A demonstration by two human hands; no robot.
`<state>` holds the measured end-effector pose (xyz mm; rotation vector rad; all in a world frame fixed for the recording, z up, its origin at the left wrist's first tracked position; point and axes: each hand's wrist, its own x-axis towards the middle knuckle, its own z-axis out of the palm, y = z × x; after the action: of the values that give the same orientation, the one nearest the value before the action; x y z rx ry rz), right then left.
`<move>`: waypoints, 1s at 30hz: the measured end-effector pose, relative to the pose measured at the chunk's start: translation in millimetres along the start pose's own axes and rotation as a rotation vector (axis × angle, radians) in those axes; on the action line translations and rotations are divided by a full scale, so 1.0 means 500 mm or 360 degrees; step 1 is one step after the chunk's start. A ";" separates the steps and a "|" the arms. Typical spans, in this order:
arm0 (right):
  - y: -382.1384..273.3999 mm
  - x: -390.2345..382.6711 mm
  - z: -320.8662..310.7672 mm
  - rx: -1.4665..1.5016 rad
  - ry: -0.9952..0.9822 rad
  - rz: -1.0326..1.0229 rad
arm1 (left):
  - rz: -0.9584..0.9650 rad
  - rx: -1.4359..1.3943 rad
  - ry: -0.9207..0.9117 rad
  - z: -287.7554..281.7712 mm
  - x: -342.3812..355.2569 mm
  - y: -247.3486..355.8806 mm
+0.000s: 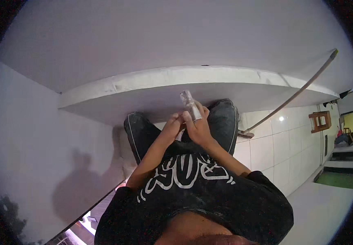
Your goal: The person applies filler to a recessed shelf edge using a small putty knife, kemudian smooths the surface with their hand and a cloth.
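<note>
In front of my lap, between my knees, my right hand (199,130) is wrapped round a small, narrow whitish thing (187,98). Its upper end looks clear and shiny, like a little bottle or rolled plastic, and a white band runs round the lower part; its exact kind cannot be told. Close beside it on the left, my left hand (171,130) has its fingers curled together near the lower end. A bit of white shows under the two hands, and what the left fingertips grip is hidden.
A white ledge (160,76) runs along the wall ahead of my knees. To the right, a long-handled broom or squeegee (292,97) leans against it, its head on the white tiled floor (262,151). Farther right is a small wooden stool (320,121).
</note>
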<state>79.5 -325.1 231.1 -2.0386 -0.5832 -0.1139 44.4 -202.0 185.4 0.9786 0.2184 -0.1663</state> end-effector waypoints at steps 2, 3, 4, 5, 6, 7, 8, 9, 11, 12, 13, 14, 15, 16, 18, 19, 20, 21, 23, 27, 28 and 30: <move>0.003 -0.001 0.003 -0.0166 -0.0072 -0.0261 | -0.0019 -0.0024 0.0133 0.001 -0.008 -0.006; 0.010 0.006 0.003 -0.0149 -0.0156 -0.0311 | 0.0105 0.0052 -0.0095 -0.020 -0.010 -0.003; 0.011 0.004 0.002 -0.0145 -0.0152 -0.0311 | 0.0105 0.0058 -0.0095 -0.021 -0.012 -0.015; 0.009 0.002 0.000 -0.0164 -0.0155 -0.0302 | 0.0094 -0.0161 -0.0017 -0.020 -0.015 -0.027; 0.004 0.002 -0.003 -0.0187 -0.0156 -0.0287 | 0.0078 -0.0381 0.0058 -0.008 -0.020 -0.020; 0.000 0.002 -0.003 -0.0184 -0.0154 -0.0285 | 0.0076 -0.0378 0.0059 -0.001 -0.025 -0.010; -0.005 0.003 -0.002 -0.0107 -0.0161 -0.0228 | 0.0051 -0.0434 0.0101 0.007 -0.031 0.002; -0.009 0.003 -0.001 -0.0028 -0.0171 -0.0172 | 0.0027 -0.0492 0.0146 0.013 -0.037 0.013; 0.007 0.004 0.004 -0.0121 -0.0203 -0.0257 | -0.0006 -0.0451 0.0217 0.012 -0.042 0.028; 0.011 0.007 0.005 -0.0217 -0.0232 -0.0344 | -0.0038 -0.0410 0.0285 0.009 -0.043 0.033; 0.011 0.007 0.005 -0.0213 -0.0233 -0.0345 | -0.0036 -0.0407 0.0289 0.004 -0.043 0.033; 0.010 0.008 0.003 -0.0226 -0.0221 -0.0416 | -0.0043 -0.0392 0.0291 -0.002 -0.042 0.032; 0.010 0.009 -0.002 -0.0243 -0.0212 -0.0483 | -0.0052 -0.0381 0.0291 -0.001 -0.041 0.031; 0.013 0.009 -0.005 -0.0243 -0.0213 -0.0481 | -0.0054 -0.0382 0.0292 0.000 -0.042 0.031; 0.018 0.010 -0.003 -0.0149 -0.0207 -0.0430 | -0.0008 -0.0434 0.0232 0.001 -0.046 0.033; 0.018 0.009 -0.002 -0.0146 -0.0207 -0.0430 | -0.0008 -0.0433 0.0235 0.000 -0.044 0.030; 0.018 0.008 0.000 -0.0065 -0.0202 -0.0410 | -0.0031 -0.0568 0.0201 -0.003 -0.040 0.024; 0.018 0.006 0.004 0.0013 -0.0193 -0.0389 | -0.0056 -0.0703 0.0164 -0.001 -0.039 0.024; 0.023 -0.007 0.021 0.0083 -0.0152 -0.0267 | -0.0028 -0.0675 0.0189 0.002 -0.042 0.028; 0.020 -0.013 0.031 0.0170 -0.0057 -0.0181 | 0.0035 -0.0833 0.0213 0.009 -0.041 0.017; 0.022 -0.013 0.031 0.0174 -0.0057 -0.0181 | 0.0036 -0.0831 0.0216 0.012 -0.040 0.015; 0.029 -0.011 0.031 0.0186 -0.0051 -0.0199 | 0.0031 -0.0890 0.0226 0.018 -0.040 0.016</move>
<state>78.8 -320.0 209.8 -1.8939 -0.7214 -0.1187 27.8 -204.3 202.1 0.4354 0.3623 -0.0127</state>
